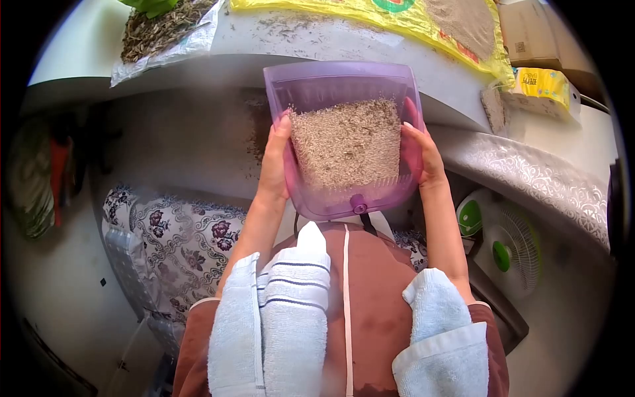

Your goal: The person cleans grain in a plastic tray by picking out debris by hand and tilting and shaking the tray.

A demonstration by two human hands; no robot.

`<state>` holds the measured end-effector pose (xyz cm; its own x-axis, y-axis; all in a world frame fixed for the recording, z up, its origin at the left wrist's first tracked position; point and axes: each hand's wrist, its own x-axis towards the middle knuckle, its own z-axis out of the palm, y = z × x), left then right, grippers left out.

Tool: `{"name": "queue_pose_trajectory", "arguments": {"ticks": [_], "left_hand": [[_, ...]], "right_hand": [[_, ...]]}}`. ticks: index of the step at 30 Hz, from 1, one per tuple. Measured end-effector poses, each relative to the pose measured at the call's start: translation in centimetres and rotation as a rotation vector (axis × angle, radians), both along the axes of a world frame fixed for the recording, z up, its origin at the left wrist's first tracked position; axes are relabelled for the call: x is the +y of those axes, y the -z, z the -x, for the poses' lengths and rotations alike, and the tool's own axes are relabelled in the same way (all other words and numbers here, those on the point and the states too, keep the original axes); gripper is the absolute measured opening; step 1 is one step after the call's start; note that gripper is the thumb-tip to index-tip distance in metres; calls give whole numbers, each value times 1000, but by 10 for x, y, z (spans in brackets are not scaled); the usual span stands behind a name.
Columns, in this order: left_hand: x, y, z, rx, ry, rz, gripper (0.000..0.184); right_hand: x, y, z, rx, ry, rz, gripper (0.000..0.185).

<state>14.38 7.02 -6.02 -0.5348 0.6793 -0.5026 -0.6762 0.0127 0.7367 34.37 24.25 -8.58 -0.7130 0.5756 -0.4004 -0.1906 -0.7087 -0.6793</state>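
Observation:
A purple translucent plastic bin (pixel 331 205) is held up in front of my body, between both hands. Inside it lies a heap of pale grains mixed with darker bits (pixel 347 142), looking like husks or seeds. My left hand (pixel 274 155) grips the bin's left wall, thumb at the upper edge. On the opposite wall, my right hand (pixel 423 153) is closed with its thumb over the rim. A round purple knob (pixel 358 203) sits on the near side of the bin. A light blue towel (pixel 291 324) hangs around my neck.
Beyond the bin is a white counter (pixel 264 40) strewn with scraps. On it lie a yellow bag with brown grain (pixel 463 30), a white bag of husks (pixel 165 33) and a yellow tissue pack (pixel 539 89). A fan (pixel 512 255) stands right; a flowered cloth (pixel 188 248) covers something at left.

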Motion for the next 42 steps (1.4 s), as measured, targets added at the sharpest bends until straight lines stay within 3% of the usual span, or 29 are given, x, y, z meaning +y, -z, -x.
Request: {"name": "queue_pose_trajectory", "arguments": {"ticks": [1,3,5,8,11,13,15,16,17,19,20,23,27,29,30,34,35,37,39,42], "left_hand": [[-4,-1,3,-77,38,-3,55],[-30,22,37,-224,66,-49,59],[-38,6,49,-299,61,-121,56],[-20,-4,28,-118,-12,-69,54],[5,-18,-17,194,-59,-116,49],[-21,12,9,6,9,-117,50],[-39,22,45,-176,35,-219,48],[-41,17,52,-234,76,-237,48],[-43,10,57,-291,118,-250,48],[-24,5,34,-145,-2,-85,50],[-9,5,19,-70,-51,-7,51],[9,1,-24,73,-71,-111,55],[-31,36,46,-62,94,-77,57],[-30,19,64,-142,79,-116,53],[-30,18,70,-177,173,-169,51],[11,22,11,143,-29,63,56],[22,14,-9,62,-38,-128,63],[15,33,-13,7,-70,-98,63],[-7,48,21,-159,19,-45,53],[-26,47,63,-248,106,-188,54]], "right_hand": [[-6,-5,5,17,45,-81,67],[-36,-24,25,-267,56,-359,70],[-58,-33,40,-220,39,-296,68],[-26,6,20,-58,-60,7,71],[1,23,-4,-6,-48,-11,73],[-15,12,11,80,32,-138,70],[-47,-7,31,-136,69,-471,69],[-59,-9,38,-69,61,-377,68],[-61,-19,36,-194,19,-329,70],[-30,5,24,-127,-2,17,70],[-15,14,14,-139,-23,33,69],[12,33,-11,-6,-48,43,71],[-45,11,26,-11,109,-216,72],[-68,2,41,-99,116,-248,73],[-62,14,39,-127,87,-181,75],[7,34,13,-106,-64,40,72],[21,39,2,-112,-95,57,72],[22,40,-1,-15,-81,54,72],[-2,30,13,-251,7,-164,72],[-45,15,42,-220,34,-233,74]]}}
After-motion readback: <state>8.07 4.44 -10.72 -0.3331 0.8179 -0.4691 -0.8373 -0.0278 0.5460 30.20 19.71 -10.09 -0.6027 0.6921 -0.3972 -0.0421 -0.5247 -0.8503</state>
